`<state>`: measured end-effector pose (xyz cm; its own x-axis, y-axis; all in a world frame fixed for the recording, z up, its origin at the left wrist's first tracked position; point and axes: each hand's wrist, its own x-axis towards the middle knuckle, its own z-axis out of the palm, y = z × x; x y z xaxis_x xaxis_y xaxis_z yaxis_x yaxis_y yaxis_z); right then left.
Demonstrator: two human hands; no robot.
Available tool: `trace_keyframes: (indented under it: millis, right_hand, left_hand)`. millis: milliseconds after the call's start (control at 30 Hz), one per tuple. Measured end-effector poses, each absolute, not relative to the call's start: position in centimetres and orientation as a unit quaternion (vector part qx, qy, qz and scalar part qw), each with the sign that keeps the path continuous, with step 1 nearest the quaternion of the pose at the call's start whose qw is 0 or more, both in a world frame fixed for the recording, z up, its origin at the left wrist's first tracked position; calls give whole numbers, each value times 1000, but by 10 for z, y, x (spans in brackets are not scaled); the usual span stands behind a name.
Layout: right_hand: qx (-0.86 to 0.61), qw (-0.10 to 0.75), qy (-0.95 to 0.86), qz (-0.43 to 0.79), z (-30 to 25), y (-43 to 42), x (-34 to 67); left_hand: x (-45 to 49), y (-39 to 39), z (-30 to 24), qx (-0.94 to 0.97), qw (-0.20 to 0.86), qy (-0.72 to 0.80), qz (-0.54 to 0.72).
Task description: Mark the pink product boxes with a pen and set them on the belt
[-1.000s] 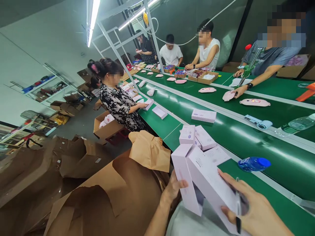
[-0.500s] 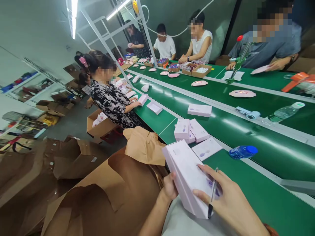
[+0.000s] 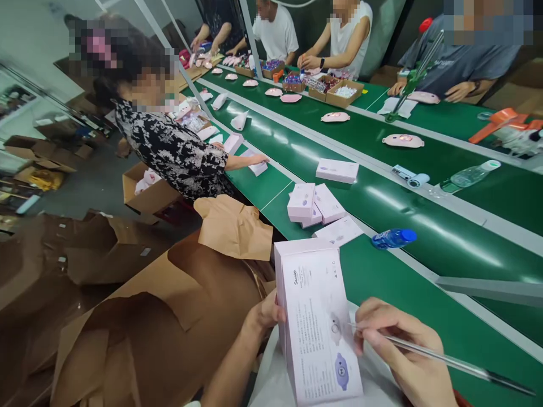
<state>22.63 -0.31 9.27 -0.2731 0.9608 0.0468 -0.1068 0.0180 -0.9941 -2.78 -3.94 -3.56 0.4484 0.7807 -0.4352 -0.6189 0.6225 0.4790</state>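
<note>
In both hands I hold a pale pink product box (image 3: 316, 322), upright, with its printed back facing me. It shows small text and a purple drawing of a mask-shaped device. My left hand (image 3: 265, 314) grips its left edge from below. My right hand (image 3: 401, 350) is shut on a clear ballpoint pen (image 3: 449, 359) with a dark end. The pen's tip rests at or very near the box's face, beside the drawing.
Behind the box runs a green conveyor belt (image 3: 403, 282), carrying a stack of pink boxes (image 3: 309, 203) and a blue-capped water bottle (image 3: 394, 238). Brown kraft paper (image 3: 148, 316) fills the lower left. Several co-workers work along the belts.
The box has turned to show its printed face squarely. The pen has swung from upright to nearly level, pointing at the box. My view has shifted, moving the belt and co-workers up and left.
</note>
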Motion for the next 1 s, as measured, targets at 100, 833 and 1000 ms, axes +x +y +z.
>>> trace_keyframes:
  millis: [100, 833, 1000]
  right_hand:
    - [-424, 445, -562, 553, 94, -7, 226]
    - [-424, 432, -650, 460, 84, -18, 225]
    - [-442, 424, -646, 456, 86, -18, 225]
  left_hand:
    - [-26, -39, -26, 151, 843, 321, 404]
    - [-23, -37, -25, 217, 848, 308, 374]
    - [-21, -35, -20, 212, 841, 321, 380]
